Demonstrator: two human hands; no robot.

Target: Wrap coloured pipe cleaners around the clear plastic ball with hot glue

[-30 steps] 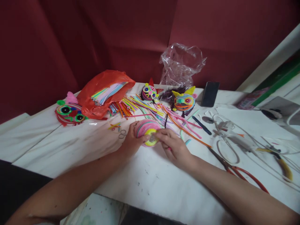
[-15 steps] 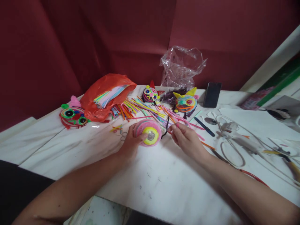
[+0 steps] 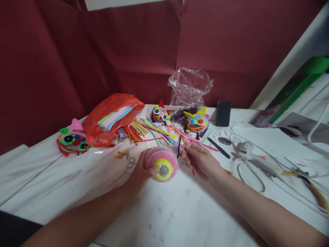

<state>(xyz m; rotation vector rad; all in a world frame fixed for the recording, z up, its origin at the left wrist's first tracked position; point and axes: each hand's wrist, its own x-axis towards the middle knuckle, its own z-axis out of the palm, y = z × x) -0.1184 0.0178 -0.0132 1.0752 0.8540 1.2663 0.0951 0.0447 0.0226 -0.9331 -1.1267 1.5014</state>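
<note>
My left hand [image 3: 144,168] grips a round ball [image 3: 161,151] wound in pink and grey pipe cleaners. Its thumb lies across the yellow ring around a greyish centre on the near side. Just right of the ball, my right hand [image 3: 196,157] is closed, its fingertips at a short, dark pipe cleaner [image 3: 179,147] that seems pinched there. Whether that piece touches the ball I cannot tell. Below the right fingers shows a small pink end [image 3: 193,172]; where it leads is hidden. Loose coloured pipe cleaners [image 3: 159,132] are spread behind both hands.
A red plastic bag [image 3: 113,103] with more pipe cleaners lies at the back left. Three decorated animal heads stand around, one [image 3: 73,139] far left. Small scissors [image 3: 131,163], a dark pen-like tool [image 3: 218,147], a phone [image 3: 223,113] and a corded glue gun [image 3: 267,161] are on the table.
The view has tilted upward, so everything sits lower in the picture. My right hand has come closer to the ball with the dark pipe cleaner, and the ball has tipped slightly.
</note>
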